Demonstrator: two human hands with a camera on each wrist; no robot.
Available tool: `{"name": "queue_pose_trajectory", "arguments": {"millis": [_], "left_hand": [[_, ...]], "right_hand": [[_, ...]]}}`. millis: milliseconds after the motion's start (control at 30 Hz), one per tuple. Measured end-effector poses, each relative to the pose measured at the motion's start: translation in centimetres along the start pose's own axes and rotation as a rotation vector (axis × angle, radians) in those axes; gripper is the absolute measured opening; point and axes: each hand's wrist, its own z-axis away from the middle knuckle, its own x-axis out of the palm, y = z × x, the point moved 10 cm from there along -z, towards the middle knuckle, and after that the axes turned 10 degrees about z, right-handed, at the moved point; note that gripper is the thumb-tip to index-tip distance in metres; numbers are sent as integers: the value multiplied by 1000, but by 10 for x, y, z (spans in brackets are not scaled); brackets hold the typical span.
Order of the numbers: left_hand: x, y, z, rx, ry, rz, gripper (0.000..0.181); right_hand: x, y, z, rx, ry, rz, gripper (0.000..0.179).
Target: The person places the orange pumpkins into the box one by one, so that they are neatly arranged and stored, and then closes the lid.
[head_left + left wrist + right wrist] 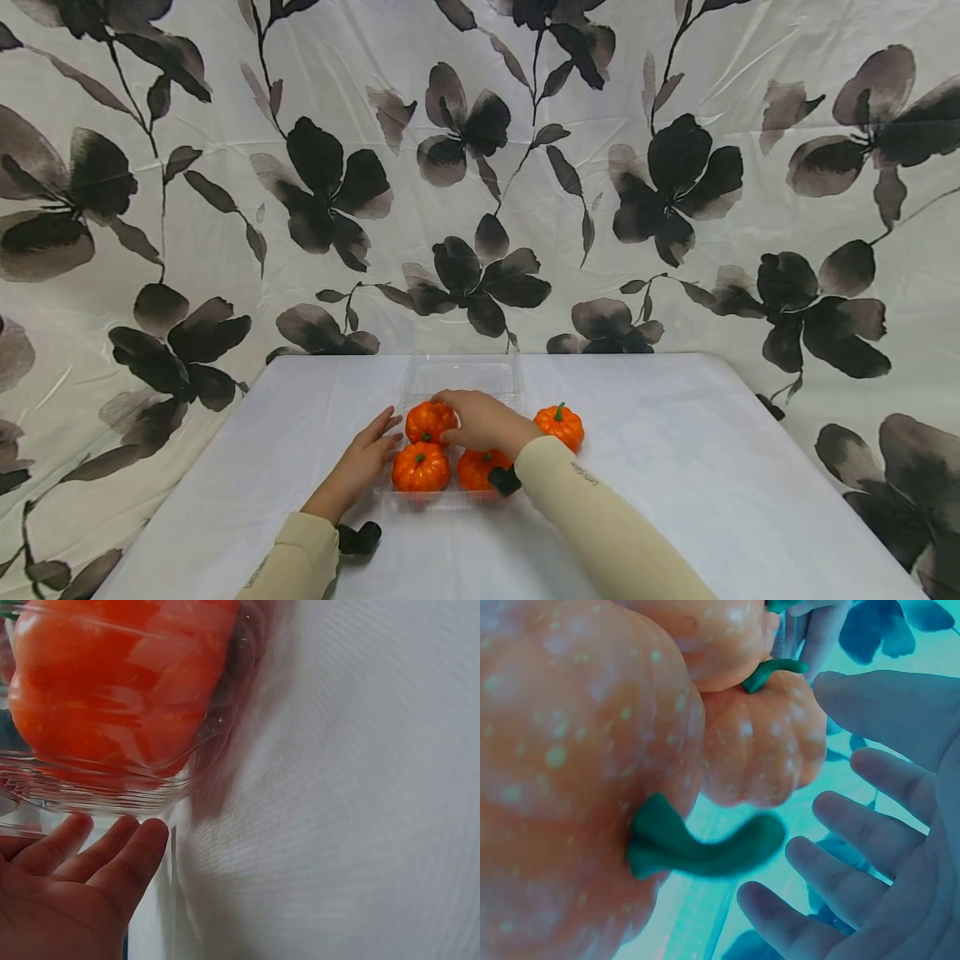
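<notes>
Three small orange pumpkins sit in a clear plastic container [427,498]: one at the back left [431,422], one at the front left [420,468], one at the front right [477,469]. Beside the back left pumpkin is my right hand [487,421], its thumb and fingers spread around that side. In the right wrist view a gap shows between the fingertips [829,806] and the pumpkin [761,742]. My left hand [362,465] is at the container's left side, its extended fingertips [154,832] right at the clear wall.
A fourth pumpkin [561,425] rests on the white table [675,467], right of the container. The container's clear lid [465,373] lies folded back toward the table's far edge. Behind hangs a floral cloth [570,275]. A black wrist device [360,539] is by the left sleeve.
</notes>
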Motion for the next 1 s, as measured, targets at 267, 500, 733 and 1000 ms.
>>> {"name": "queue_pose_trajectory", "arguments": {"millis": [267, 500, 733, 1000], "left_hand": [[0, -1, 0, -9, 4, 14, 61], [0, -1, -1, -7, 3, 3, 61], [0, -1, -1, -8, -2, 9, 61], [1, 0, 0, -13, -4, 8, 61]], "right_hand": [[-3, 4, 11, -18, 20, 16, 56], [-11, 9, 20, -20, 67, 40, 50], [-14, 14, 26, -27, 86, 41, 46], [-16, 19, 35, -47, 112, 49, 44]]}}
